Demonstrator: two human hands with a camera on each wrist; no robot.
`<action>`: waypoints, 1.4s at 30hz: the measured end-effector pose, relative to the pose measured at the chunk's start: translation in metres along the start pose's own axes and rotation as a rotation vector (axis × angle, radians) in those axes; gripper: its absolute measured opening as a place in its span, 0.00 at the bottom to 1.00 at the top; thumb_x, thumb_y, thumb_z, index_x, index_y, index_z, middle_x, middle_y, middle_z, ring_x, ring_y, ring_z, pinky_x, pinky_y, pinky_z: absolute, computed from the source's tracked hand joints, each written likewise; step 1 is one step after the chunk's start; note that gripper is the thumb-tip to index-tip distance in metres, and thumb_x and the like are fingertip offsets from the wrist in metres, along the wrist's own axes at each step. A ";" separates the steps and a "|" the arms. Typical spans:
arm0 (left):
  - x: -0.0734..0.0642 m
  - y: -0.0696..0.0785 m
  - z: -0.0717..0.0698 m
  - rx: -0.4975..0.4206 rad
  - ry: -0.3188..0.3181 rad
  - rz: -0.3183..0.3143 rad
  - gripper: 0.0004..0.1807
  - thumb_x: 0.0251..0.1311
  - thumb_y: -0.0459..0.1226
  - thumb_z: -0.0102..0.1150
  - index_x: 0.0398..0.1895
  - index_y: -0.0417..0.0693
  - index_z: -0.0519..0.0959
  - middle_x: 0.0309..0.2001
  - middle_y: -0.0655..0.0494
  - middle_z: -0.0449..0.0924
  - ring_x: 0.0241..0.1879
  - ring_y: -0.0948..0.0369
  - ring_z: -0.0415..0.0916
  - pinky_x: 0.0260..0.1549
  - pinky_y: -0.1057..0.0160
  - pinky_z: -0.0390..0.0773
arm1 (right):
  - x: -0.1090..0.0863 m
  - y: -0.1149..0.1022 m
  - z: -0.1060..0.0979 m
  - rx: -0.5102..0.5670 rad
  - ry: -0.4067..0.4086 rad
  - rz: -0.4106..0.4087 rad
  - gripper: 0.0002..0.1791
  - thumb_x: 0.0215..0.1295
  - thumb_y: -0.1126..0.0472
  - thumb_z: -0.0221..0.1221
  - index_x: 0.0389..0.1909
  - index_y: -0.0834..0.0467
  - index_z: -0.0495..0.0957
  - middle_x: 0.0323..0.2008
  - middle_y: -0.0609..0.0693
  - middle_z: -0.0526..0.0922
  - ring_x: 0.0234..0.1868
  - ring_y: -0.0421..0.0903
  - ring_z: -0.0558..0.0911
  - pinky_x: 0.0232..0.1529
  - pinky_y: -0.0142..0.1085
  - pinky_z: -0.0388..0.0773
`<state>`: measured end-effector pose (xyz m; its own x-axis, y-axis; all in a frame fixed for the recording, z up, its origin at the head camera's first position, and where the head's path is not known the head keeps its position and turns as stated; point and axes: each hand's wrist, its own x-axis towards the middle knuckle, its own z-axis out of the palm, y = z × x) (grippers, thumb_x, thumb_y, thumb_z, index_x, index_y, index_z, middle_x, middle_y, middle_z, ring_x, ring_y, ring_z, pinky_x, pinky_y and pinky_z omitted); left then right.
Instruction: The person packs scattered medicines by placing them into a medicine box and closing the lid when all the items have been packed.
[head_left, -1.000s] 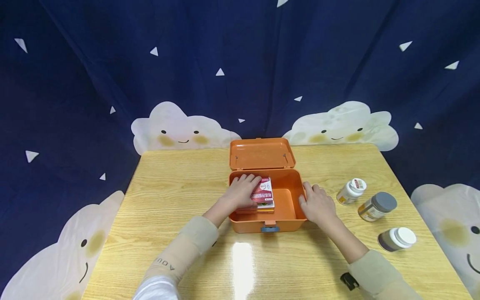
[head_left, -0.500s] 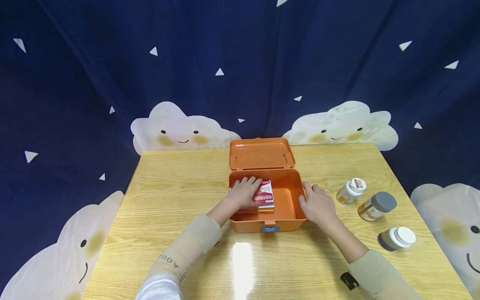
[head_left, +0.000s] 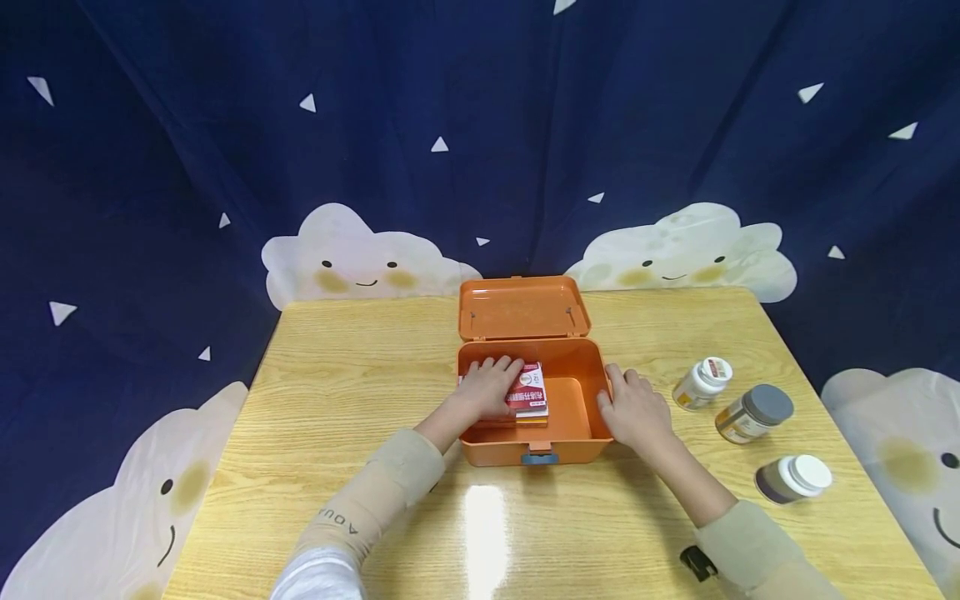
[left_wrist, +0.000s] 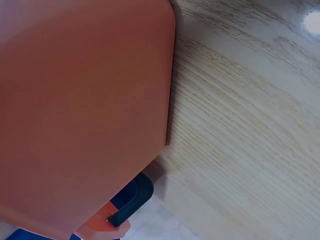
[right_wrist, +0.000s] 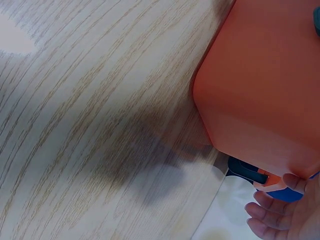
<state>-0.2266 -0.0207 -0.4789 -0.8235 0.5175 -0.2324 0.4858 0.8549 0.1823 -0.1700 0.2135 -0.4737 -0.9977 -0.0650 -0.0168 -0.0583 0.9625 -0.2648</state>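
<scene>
An orange storage box stands on the table with its lid tipped back. Inside, at its left, a red-and-white medicine box lies on top of other flat boxes, whose white and orange edges show at the front. My left hand grips the red medicine box from above, thumb near its front edge; its left part is hidden. My right hand touches the storage box's right wall with the thumb, while its other fingers lie loose outside. The left wrist view shows the box wall.
On the right of the wooden table stand a small white bottle, a grey-capped jar and a white-capped bottle. A dark blue curtain with clouds hangs behind. The storage box has a blue front latch.
My left hand has moved slightly right and the red medicine box has come down flatter onto the boxes beneath it. My right hand has stayed at the storage box's right wall.
</scene>
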 end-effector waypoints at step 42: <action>-0.005 0.001 0.000 0.128 0.081 0.086 0.44 0.46 0.54 0.63 0.67 0.49 0.59 0.63 0.52 0.60 0.60 0.54 0.58 0.59 0.54 0.61 | 0.000 -0.001 -0.001 0.000 -0.008 0.000 0.24 0.65 0.53 0.42 0.58 0.61 0.61 0.46 0.66 0.70 0.44 0.64 0.72 0.32 0.55 0.70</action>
<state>-0.2220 -0.0231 -0.4771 -0.7957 0.5887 -0.1428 0.5846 0.8080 0.0737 -0.1696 0.2131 -0.4729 -0.9974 -0.0674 -0.0243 -0.0585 0.9625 -0.2650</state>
